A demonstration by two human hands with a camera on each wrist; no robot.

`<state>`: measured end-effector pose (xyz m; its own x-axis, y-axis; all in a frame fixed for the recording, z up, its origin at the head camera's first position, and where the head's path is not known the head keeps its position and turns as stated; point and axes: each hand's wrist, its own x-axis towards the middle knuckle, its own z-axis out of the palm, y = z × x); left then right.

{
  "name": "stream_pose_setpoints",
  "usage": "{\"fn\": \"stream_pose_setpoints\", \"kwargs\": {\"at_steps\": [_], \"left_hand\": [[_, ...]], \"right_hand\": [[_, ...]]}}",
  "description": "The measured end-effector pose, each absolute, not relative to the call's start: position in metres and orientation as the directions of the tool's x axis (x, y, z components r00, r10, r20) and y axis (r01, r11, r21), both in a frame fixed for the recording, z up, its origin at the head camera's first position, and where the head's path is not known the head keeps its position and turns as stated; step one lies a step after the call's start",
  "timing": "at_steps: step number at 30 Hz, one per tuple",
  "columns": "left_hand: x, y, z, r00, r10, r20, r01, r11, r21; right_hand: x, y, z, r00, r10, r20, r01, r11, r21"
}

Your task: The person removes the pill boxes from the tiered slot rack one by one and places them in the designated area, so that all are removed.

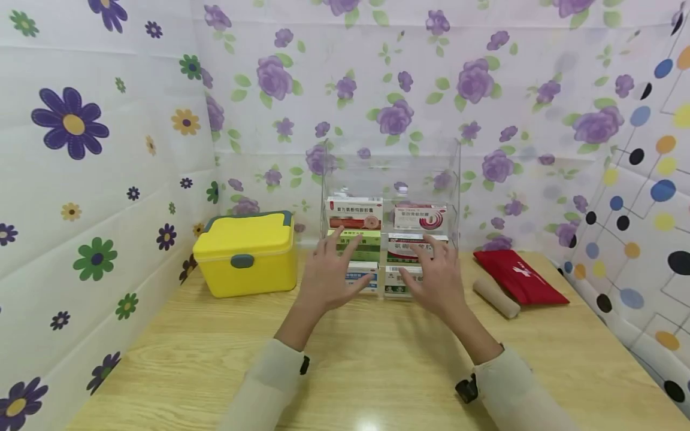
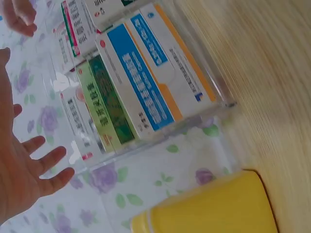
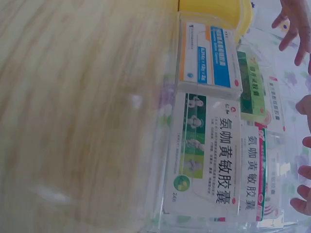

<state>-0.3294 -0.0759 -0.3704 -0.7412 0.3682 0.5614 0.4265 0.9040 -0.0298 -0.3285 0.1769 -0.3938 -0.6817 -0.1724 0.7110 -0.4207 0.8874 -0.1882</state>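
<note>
Both hands reach over a clear tiered rack (image 1: 392, 161) that holds several medicine boxes in two columns. My left hand (image 1: 326, 276) is spread in front of the left column, fingers apart with nothing in them. In that column stand a blue-and-white box (image 2: 150, 73), a green box (image 2: 104, 104) and a red-and-white box (image 1: 354, 213). My right hand (image 1: 439, 276) is spread before the right column, also holding nothing. There a white box with green panels (image 3: 206, 155), a box with a pink-and-green edge (image 3: 252, 170) and a pink-and-white box (image 1: 420, 218) stand. Whether fingertips touch any box, I cannot tell.
To the left of the rack sits a yellow lidded case (image 1: 245, 254) with a dark latch. On the right lie a beige roll (image 1: 496, 298) and a red pouch (image 1: 520, 276) with a white mark. The wooden table (image 1: 377, 371) meets flowered cloth walls at its back and sides.
</note>
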Motion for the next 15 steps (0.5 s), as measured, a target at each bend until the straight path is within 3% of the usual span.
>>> {"fn": "stream_pose_setpoints", "kwargs": {"at_steps": [5,10,15], "left_hand": [[-0.34,-0.1,-0.373,-0.756,0.316,0.573,0.436,0.896,0.082],[-0.351,-0.12,-0.377,-0.747,0.316,0.585,0.476,0.868,0.139],[-0.365,-0.135,-0.384,-0.795,0.316,0.518,0.464,0.867,0.184]], "right_hand": [[-0.335,0.166,-0.398,-0.683,-0.163,0.712,-0.464,0.849,-0.252],[-0.337,0.16,-0.401,-0.726,-0.176,0.665,-0.512,0.784,-0.352],[-0.34,0.152,-0.399,-0.753,-0.2,0.626,-0.553,0.707,-0.44]]}}
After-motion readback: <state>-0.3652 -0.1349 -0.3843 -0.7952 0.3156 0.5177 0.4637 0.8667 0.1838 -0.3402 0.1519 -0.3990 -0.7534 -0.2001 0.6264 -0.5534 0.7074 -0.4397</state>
